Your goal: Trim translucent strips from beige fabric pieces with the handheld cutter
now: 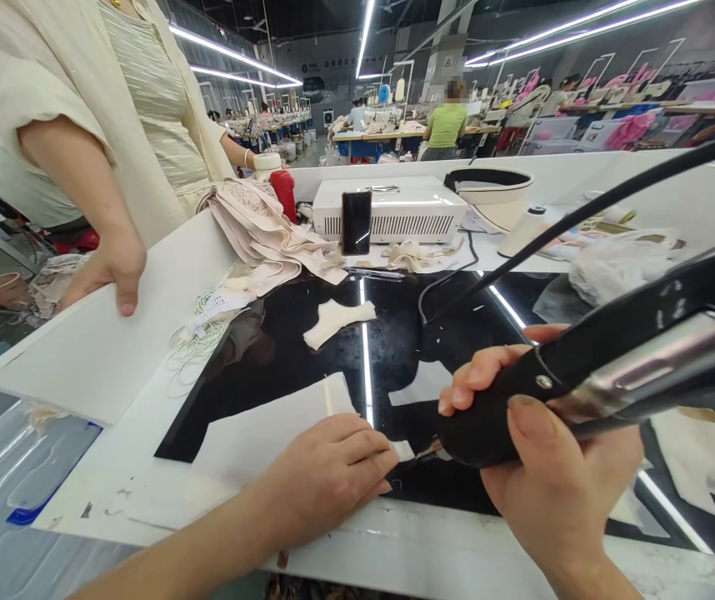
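My right hand (557, 475) is wrapped round a black corded hand tool (501, 408) with a metal lever and a narrow metal tip. The tip points left, close to a small white end of fabric (402, 451) that sticks out beyond my left fingertips. My left hand (332, 462) lies palm down with its fingers pressed together on a white fabric piece (257, 429), holding it against the glossy black board (282, 367). A narrow cream strip (332, 393) shows on that fabric. Another white cut piece (421, 383) lies just behind the tool tip.
A co-worker's hand (107, 267) holds a tilted white panel (120, 350) at the left. A cream cutout (337, 322) lies on the board. Behind stand a phone (356, 223), a white vented box (388, 208) and piled beige fabric (263, 229). The tool's cable (570, 225) crosses at the right.
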A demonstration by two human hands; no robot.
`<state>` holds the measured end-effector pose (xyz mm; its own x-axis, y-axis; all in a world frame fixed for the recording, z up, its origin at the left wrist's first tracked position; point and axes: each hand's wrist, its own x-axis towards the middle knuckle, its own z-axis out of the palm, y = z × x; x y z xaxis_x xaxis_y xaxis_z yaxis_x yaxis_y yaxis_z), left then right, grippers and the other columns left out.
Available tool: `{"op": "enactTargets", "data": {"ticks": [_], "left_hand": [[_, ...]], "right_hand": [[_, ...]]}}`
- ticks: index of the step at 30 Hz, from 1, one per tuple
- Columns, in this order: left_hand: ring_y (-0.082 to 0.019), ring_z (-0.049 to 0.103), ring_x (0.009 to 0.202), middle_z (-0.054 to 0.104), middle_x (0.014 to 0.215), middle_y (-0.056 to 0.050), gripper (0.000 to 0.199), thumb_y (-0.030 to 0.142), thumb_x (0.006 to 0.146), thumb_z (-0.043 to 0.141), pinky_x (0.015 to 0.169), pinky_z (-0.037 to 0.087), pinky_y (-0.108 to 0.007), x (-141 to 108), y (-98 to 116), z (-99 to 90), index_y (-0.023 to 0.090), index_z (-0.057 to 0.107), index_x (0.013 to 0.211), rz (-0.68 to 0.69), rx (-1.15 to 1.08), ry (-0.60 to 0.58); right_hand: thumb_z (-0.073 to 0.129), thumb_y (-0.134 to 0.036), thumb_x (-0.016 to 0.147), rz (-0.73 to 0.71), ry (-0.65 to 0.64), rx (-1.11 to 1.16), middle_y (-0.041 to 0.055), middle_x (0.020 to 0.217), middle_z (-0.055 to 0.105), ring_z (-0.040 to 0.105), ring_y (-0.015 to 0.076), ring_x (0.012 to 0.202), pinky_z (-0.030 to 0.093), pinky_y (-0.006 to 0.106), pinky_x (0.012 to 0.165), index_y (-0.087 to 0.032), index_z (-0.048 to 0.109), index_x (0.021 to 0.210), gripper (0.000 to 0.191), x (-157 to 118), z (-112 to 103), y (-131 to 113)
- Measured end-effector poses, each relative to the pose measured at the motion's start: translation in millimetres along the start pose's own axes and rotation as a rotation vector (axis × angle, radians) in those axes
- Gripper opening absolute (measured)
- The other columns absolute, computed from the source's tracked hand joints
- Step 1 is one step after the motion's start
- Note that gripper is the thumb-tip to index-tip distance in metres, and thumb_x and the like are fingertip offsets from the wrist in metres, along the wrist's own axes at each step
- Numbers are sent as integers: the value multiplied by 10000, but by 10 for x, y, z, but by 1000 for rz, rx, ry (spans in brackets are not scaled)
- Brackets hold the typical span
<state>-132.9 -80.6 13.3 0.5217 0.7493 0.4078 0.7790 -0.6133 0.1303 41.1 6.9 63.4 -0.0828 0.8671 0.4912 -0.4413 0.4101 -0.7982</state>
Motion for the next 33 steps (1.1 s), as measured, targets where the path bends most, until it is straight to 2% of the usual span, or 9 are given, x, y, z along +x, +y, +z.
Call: {"op": "enactTargets", "data": {"ticks": [12,20,25,31,33], "left_hand": [[-194,663,1010,718,1083,-70,213,236,1049,510,984,570,-360,-36,14,27,127,630,1188,-9,-13,2],[-230,635,1080,681,1118,-86,237,238,1018,570,1010,565,-382,-133,41,-1,118,614,1217,-89,-70,-32],[-218,638,1041,680,1083,-83,217,234,1016,569,952,587,-354,-119,46,-18,123,622,1195,-97,-82,-15],[-191,656,1037,693,1097,-80,238,233,1042,516,1098,518,-408,-111,76,-7,122,599,1235,-74,-76,-26],[-194,652,1058,696,1116,-86,244,234,1044,511,1103,518,-407,-114,85,-7,120,595,1242,-75,-73,-27]], "right_hand": [[804,-349,838,24,12,-4,-24,810,652,631,172,611,552,354,549,-285,582,1177,410,-52,20,75],[807,-332,820,38,40,-28,-23,792,656,623,181,596,549,361,533,-288,583,1161,410,-25,33,33],[806,-348,827,-5,41,-11,-28,804,656,625,177,615,550,355,566,-283,589,1165,408,6,71,34],[810,-316,832,30,21,31,-27,814,659,626,171,619,542,344,552,-284,587,1174,410,6,129,58],[811,-315,830,33,18,43,-27,818,654,625,170,621,543,344,546,-285,582,1171,412,3,142,61]]}}
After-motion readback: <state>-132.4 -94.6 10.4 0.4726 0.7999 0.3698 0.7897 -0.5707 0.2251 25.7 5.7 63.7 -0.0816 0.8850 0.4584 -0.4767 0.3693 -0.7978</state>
